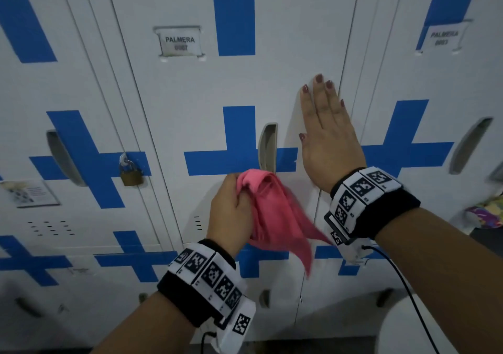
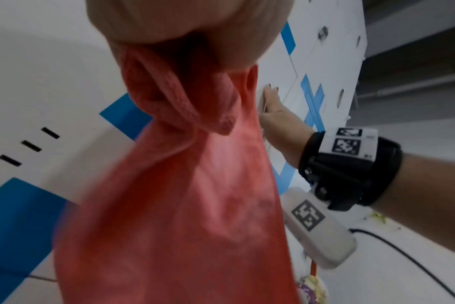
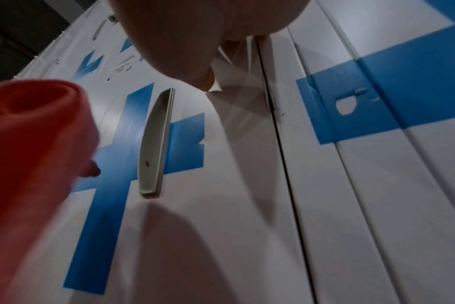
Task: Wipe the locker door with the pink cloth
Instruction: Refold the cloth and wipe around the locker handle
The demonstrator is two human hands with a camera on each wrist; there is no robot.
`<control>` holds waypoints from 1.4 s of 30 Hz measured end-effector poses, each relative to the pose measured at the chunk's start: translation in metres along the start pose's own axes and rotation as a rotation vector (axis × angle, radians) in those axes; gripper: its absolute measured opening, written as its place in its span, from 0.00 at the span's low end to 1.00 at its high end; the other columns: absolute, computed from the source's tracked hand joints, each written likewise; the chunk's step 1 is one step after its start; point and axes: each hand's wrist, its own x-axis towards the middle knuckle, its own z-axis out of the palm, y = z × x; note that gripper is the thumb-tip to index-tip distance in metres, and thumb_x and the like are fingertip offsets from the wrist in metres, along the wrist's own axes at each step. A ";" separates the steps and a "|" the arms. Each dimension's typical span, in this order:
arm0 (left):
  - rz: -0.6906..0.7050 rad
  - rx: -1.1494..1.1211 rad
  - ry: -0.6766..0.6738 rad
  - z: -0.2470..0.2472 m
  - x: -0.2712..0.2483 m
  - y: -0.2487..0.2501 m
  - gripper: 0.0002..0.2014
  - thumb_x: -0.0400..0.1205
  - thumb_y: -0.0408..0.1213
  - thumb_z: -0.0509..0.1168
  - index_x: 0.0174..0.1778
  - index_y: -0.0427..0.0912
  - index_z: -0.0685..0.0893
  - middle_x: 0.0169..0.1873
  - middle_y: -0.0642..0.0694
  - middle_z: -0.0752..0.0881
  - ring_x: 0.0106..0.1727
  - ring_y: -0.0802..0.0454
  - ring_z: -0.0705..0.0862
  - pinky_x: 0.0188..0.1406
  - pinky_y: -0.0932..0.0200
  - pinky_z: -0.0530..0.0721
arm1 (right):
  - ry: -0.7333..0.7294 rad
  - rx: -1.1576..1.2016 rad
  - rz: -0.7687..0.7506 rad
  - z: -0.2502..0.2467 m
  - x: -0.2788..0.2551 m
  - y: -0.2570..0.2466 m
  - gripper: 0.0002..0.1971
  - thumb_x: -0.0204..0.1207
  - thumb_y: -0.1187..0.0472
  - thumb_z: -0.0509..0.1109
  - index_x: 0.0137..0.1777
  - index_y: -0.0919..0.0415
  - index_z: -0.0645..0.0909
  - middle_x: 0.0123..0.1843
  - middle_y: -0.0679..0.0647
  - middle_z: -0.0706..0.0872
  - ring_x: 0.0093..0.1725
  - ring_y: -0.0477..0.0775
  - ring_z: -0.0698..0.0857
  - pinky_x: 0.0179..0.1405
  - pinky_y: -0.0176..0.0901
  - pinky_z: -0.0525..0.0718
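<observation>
My left hand [image 1: 231,212] is gripping the bunched pink cloth [image 1: 275,214] just below the locker door's [image 1: 217,86] handle [image 1: 268,146]; my right hand [image 1: 326,133] is pressing flat, fingers straight, beside it.

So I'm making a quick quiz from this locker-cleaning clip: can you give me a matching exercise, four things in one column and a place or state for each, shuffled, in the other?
Things:
1. pink cloth
2. right hand
3. padlock
4. name label

Places or states:
A. hangs on the neighbouring locker to the left
B. bunched in the left hand
C. flat on the locker door, fingers straight
D. high on the door, left of the blue stripe

Pairs: 1-B, 2-C, 3-A, 4-D
</observation>
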 end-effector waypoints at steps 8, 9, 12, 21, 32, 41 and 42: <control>-0.237 -0.014 -0.286 -0.007 0.001 0.015 0.18 0.83 0.47 0.62 0.48 0.33 0.85 0.43 0.33 0.88 0.40 0.45 0.85 0.45 0.48 0.85 | -0.016 0.034 -0.001 -0.004 -0.001 0.000 0.35 0.82 0.60 0.57 0.83 0.61 0.42 0.85 0.57 0.40 0.83 0.56 0.40 0.81 0.49 0.41; -0.238 -0.025 -0.324 -0.009 0.002 0.017 0.19 0.83 0.48 0.61 0.46 0.33 0.85 0.41 0.32 0.88 0.37 0.46 0.85 0.41 0.51 0.85 | -0.018 0.056 -0.006 -0.005 -0.001 0.000 0.35 0.82 0.58 0.57 0.83 0.61 0.42 0.85 0.57 0.40 0.83 0.55 0.40 0.81 0.48 0.41; -0.234 -0.044 -0.422 -0.013 0.006 0.024 0.22 0.84 0.51 0.58 0.41 0.35 0.85 0.31 0.40 0.85 0.31 0.49 0.82 0.34 0.57 0.80 | -0.032 0.101 -0.014 -0.010 -0.003 0.002 0.34 0.83 0.50 0.54 0.84 0.58 0.45 0.85 0.55 0.39 0.83 0.53 0.39 0.81 0.49 0.42; -0.290 -0.286 -0.437 -0.028 0.021 0.038 0.22 0.85 0.52 0.54 0.47 0.40 0.88 0.40 0.44 0.91 0.40 0.52 0.89 0.40 0.62 0.87 | -0.161 0.630 -0.003 -0.022 -0.041 -0.016 0.32 0.77 0.38 0.52 0.78 0.55 0.67 0.74 0.47 0.75 0.73 0.42 0.71 0.73 0.42 0.69; -0.541 -0.532 -0.565 -0.042 0.014 0.027 0.39 0.78 0.67 0.46 0.65 0.35 0.79 0.59 0.36 0.85 0.57 0.42 0.85 0.61 0.48 0.81 | -0.378 1.358 0.363 -0.029 -0.061 -0.027 0.04 0.73 0.60 0.70 0.44 0.60 0.83 0.37 0.52 0.88 0.35 0.44 0.86 0.34 0.34 0.84; -0.556 -0.623 -0.691 -0.048 -0.007 0.009 0.52 0.49 0.50 0.85 0.72 0.49 0.73 0.65 0.51 0.82 0.53 0.55 0.88 0.48 0.52 0.88 | -0.191 1.461 0.556 -0.029 -0.060 -0.019 0.05 0.76 0.56 0.68 0.50 0.49 0.77 0.36 0.55 0.84 0.34 0.51 0.82 0.34 0.44 0.81; -0.589 -0.708 -0.646 -0.049 -0.006 0.005 0.58 0.48 0.47 0.86 0.76 0.48 0.68 0.69 0.48 0.79 0.55 0.50 0.88 0.48 0.46 0.88 | -0.175 1.495 0.552 -0.030 -0.061 -0.017 0.04 0.75 0.56 0.67 0.48 0.52 0.78 0.35 0.53 0.84 0.33 0.49 0.81 0.32 0.40 0.80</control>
